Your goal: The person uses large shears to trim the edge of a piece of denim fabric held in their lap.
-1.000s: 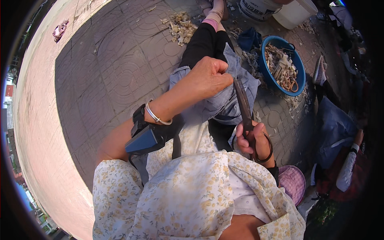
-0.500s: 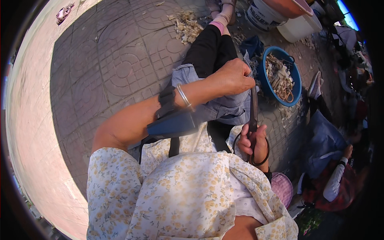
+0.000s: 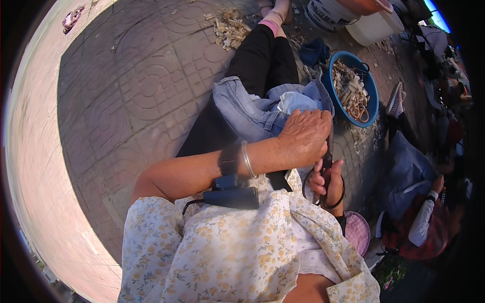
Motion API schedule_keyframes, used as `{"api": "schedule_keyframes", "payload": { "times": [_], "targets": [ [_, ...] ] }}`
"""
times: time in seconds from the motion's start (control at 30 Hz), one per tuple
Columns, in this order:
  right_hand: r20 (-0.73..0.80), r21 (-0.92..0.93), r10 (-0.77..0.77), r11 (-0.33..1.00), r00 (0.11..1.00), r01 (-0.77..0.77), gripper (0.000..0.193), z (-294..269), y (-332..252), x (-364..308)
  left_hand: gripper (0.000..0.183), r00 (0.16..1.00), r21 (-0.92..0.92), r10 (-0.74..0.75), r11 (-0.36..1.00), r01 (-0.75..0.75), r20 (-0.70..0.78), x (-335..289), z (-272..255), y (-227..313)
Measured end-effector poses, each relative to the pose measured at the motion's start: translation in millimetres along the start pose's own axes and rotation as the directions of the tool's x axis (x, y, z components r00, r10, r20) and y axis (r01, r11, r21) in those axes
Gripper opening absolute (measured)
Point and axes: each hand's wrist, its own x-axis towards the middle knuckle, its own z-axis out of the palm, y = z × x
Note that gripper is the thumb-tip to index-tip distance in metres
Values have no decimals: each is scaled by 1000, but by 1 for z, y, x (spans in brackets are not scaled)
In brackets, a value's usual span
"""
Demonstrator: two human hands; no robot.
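Blue cloth point(image 3: 237, 107) is lying nr 12 o'clock. Blue tub point(image 3: 372, 91), 2 o'clock, is holding bits point(image 3: 348, 90); job's looking part done, w/ cloth left. L hand point(image 3: 305, 135) is bending, can't tell what it's holding. R hand point(image 3: 328, 186), 4 o'clock, is gripping scissors point(image 3: 328, 160) snugly.

There is one held pair of scissors point(image 3: 328, 160), one blue basin point(image 3: 373, 94) and two white buckets point(image 3: 327, 16).

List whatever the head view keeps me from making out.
Head view:
Left hand: its own back hides what it grips, if anything.
Scissors: the left hand covers part of the blades.
White bucket: cut off by the top edge.
Clutter at the far right: too dark and small.
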Motion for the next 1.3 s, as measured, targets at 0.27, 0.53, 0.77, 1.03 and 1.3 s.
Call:
{"api": "schedule_keyframes", "payload": {
  "times": [0.27, 0.53, 0.77, 1.03, 1.3],
  "targets": [
    [-19, 34, -8, 999, 1000, 8, 58, -4, 5, -3, 28, 998, -65, 28, 997, -32, -57, -4, 12, -2],
    [-4, -59, -14, 998, 1000, 14, 57, 11, 0, 3, 27, 960, -344, -277, 897, 277, 50, -8, -3, -10],
    [82, -244, -76, 965, 994, 94, 56, 27, -7, 7, 24, 939, -542, -340, 780, 313, 52, -19, -32, -25],
    [141, -341, -80, 932, 987, 125, 49, 37, -13, 11, 31, 981, -213, -147, 970, 118, -125, -18, -67, -26],
    [189, -487, -32, 865, 981, 122, 44, 43, -18, 16, 33, 831, -844, -476, 284, 456, 288, -25, -78, -33]
  ]
}}
